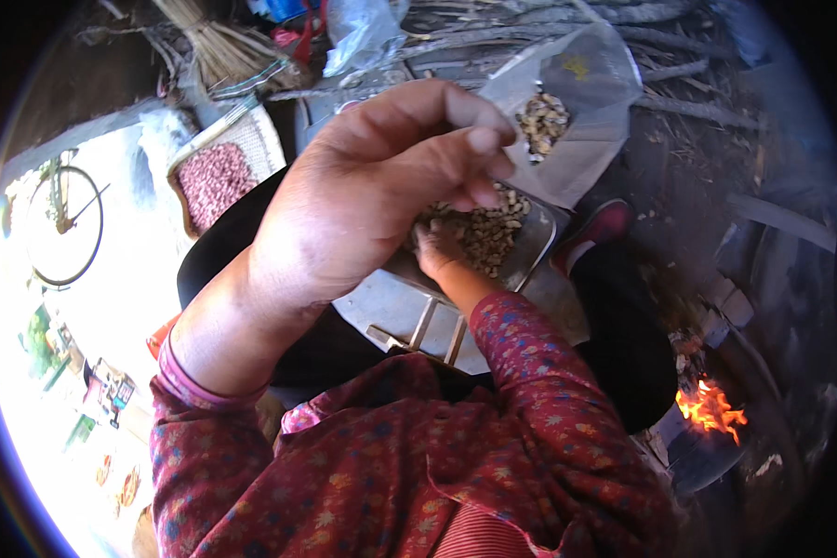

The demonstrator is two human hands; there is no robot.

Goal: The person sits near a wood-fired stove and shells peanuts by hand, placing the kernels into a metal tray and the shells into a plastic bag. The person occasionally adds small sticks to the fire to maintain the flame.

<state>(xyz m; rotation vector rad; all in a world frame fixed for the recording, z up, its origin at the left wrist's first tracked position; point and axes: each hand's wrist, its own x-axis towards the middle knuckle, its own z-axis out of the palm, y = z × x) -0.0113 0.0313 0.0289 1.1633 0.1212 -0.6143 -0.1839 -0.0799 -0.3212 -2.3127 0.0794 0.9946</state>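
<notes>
My left hand [383,174] is raised close to the camera, its fingers curled and the thumb tip near the index finger. Whether something small sits between those fingertips does not show. Below it, my right hand [438,245] reaches into a metal tray [545,240] that holds what look like peanuts in their shells [492,234]. Its fingertips touch the pile and are partly hidden, so a hold on any piece is unclear. Beyond the tray, a clear plastic sheet or bag [586,150] bears a small heap of shell-like pieces [544,125].
A woven sack [268,136] of pinkish-red kernels [216,183] stands at the left. Flames [711,410] burn at the lower right near my knee. A straw broom [234,59] and stacked branches [516,31] lie at the back. A bicycle wheel [101,216] shows outside.
</notes>
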